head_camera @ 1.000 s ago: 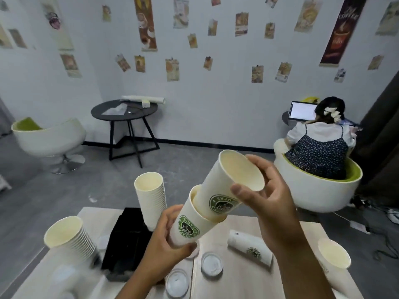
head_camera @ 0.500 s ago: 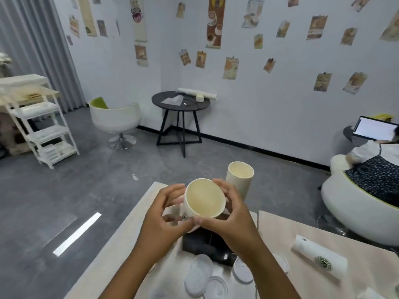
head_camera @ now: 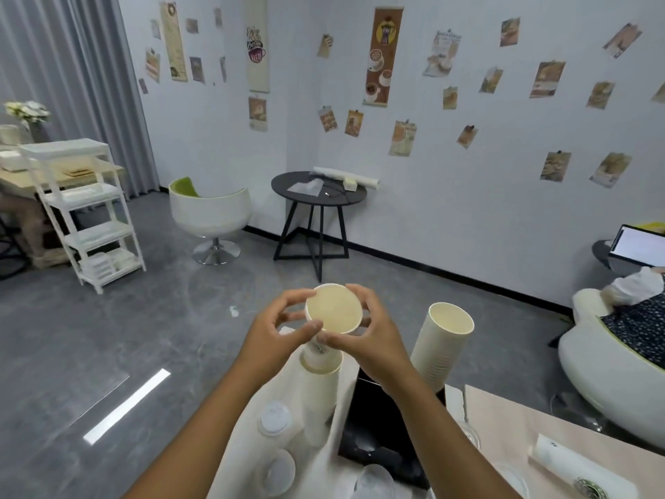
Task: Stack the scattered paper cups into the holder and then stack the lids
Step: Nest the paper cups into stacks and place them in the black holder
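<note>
Both hands hold a nested pair of white paper cups (head_camera: 334, 313), its cream mouth facing me. My left hand (head_camera: 279, 331) grips the left side, my right hand (head_camera: 370, 336) the right side and rim. Directly below stands a tall stack of cups (head_camera: 321, 378) at the left of the black holder (head_camera: 378, 426). A second tall stack (head_camera: 440, 349) rises at the holder's right. One cup with a green logo (head_camera: 572, 470) lies on its side at the lower right. Clear lids (head_camera: 274, 419) lie scattered on the table's near part.
The light wooden table (head_camera: 511, 412) ends just beyond the holder. Past it: grey floor, a round black side table (head_camera: 318, 192), a white tub chair (head_camera: 210, 214) and white shelving (head_camera: 84, 214). A seated person (head_camera: 637, 311) with a laptop is at the right.
My view has swung left and down. The two cups, apart and tilted a second ago, are nested, and both hands have carried them over the left stack.
</note>
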A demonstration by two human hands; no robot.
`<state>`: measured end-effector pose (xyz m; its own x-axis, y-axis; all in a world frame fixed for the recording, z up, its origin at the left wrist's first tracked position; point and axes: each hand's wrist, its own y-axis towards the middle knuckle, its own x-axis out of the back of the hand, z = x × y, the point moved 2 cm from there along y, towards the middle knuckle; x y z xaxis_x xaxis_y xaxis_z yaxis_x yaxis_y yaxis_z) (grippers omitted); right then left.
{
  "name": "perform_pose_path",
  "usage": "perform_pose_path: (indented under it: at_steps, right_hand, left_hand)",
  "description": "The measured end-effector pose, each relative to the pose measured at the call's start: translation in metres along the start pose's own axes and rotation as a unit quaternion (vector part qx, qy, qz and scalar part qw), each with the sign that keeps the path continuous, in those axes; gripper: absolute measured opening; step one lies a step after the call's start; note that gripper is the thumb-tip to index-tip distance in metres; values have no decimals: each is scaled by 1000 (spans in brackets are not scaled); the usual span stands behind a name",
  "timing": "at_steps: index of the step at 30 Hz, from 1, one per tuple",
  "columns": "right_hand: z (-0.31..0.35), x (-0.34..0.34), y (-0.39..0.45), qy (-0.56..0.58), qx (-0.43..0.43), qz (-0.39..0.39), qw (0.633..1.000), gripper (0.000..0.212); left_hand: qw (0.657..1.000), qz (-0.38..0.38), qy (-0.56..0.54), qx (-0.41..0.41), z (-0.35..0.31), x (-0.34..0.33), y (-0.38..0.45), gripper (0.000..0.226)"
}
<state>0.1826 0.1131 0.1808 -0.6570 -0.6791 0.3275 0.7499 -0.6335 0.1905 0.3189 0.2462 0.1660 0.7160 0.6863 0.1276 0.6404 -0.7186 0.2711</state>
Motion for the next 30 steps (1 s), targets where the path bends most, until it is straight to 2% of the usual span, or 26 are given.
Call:
perform_pose_path:
  at_steps: [4, 6, 10, 12, 14, 16, 19, 22, 26, 30]
  right_hand:
    - [-50, -14, 8, -17, -52, 1, 998, 73]
    - [-76, -25, 9, -45, -76, 14, 996, 76]
    - [-112, -36, 5, -57, -98, 21, 993, 82]
    - [-116, -36, 2, -45, -105, 29, 993, 92]
    - [-114, -31, -4, -32, -111, 44, 992, 111]
    - [-108, -18, -16, -7, -105, 35, 994, 119]
    - [-96, 15, -44, -5, -73, -17, 997, 100]
    - [-86, 55, -84, 1, -55, -77, 995, 82]
    - [-87, 118, -149, 6, -67, -167, 984, 76]
    - [-104, 187, -229, -1, -112, -293, 950, 76]
  left_hand:
    - [998, 21, 30, 58, 48, -4, 10, 46]
    - [994, 35, 53, 90, 77, -6, 8, 56]
    - [990, 42, 68, 118, 114, -11, -3, 57]
    - [990, 41, 65, 116, 116, -14, -4, 59]
    - [991, 31, 68, 108, 110, -15, -6, 63]
    - [993, 9, 85, 78, 94, -14, -12, 69]
    - [993, -7, 114, 20, 61, -23, -25, 66]
    - [992, 19, 118, -35, 31, -52, -45, 63]
    - [987, 117, 89, -61, 11, -122, -69, 66]
    - [971, 227, 49, -62, 8, -210, -92, 66]
